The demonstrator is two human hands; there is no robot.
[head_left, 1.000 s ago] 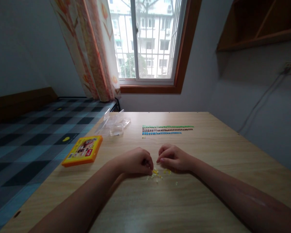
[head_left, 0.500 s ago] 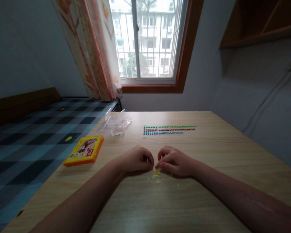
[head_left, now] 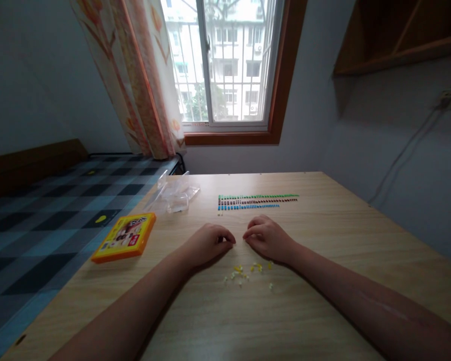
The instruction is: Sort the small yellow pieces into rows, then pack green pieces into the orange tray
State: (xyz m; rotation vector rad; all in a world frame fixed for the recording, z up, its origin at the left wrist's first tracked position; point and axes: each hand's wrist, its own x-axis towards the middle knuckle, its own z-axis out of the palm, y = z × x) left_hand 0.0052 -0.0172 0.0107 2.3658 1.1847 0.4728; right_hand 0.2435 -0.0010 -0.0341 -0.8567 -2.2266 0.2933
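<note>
Just now both hands rest low over the wooden table (head_left: 195, 316), near each other with a small gap between their fingertips. The left hand (head_left: 207, 245) is curled, thumb and forefinger tips close together; the right hand (head_left: 269, 240) is bent likewise. Whether either pinches a piece is too small to tell. Loose yellow and whitish pieces (head_left: 238, 269) lie scattered on the tabletop, on the near side of the hands. Beyond the hands run three lines of tiny pieces: a green row (head_left: 260, 196), a brown row (head_left: 265, 201) and a blue row (head_left: 228, 207). Leftward sit clear plastic trays (head_left: 178, 201) and a yellow-orange box (head_left: 125, 238).
</note>
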